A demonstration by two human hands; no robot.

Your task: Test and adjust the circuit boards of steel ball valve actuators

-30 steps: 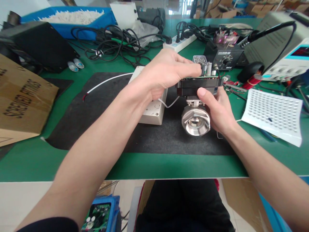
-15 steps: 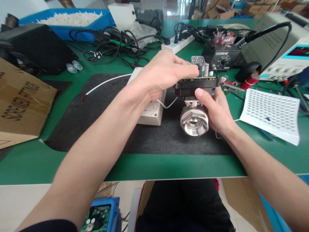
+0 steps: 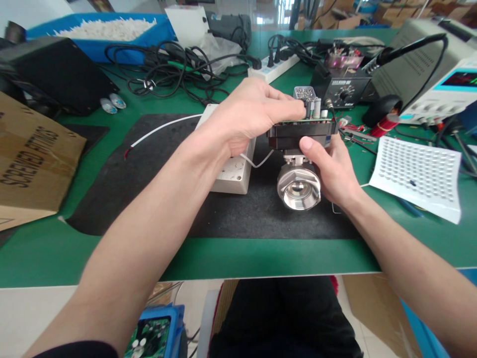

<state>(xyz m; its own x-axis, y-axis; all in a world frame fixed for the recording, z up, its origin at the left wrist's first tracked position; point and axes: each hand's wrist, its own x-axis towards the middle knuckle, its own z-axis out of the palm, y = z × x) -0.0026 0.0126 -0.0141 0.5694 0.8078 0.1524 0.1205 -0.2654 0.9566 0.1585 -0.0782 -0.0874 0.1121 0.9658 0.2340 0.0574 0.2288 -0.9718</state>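
A motorized ball valve stands over the black mat point(image 3: 238, 219), its steel valve body point(image 3: 298, 188) facing me and its black actuator housing point(image 3: 285, 139) on top. A circuit board point(image 3: 316, 120) with upright capacitors lies on the uncovered housing. My right hand point(image 3: 335, 169) is wrapped round the housing's right side, thumb across its front. From the left, my left hand point(image 3: 257, 107) has its fingers closed at the board's components; the fingertips are partly hidden. Beneath my left wrist sits a pale box point(image 3: 234, 180). A white cable point(image 3: 160, 128) shows left of it, bare red ends outward.
Behind are tangled black cables point(image 3: 179, 69), a power strip point(image 3: 274, 69) and a small tub of screws point(image 3: 304, 93). On the right stand a soldering station point(image 3: 341, 89), a power supply point(image 3: 410, 64) and a white sheet of small parts point(image 3: 417, 174). A cardboard box point(image 3: 37, 164) is at left.
Both hands keep their hold on the valve and board. The whole view shifts very slightly; nothing else visibly moves.
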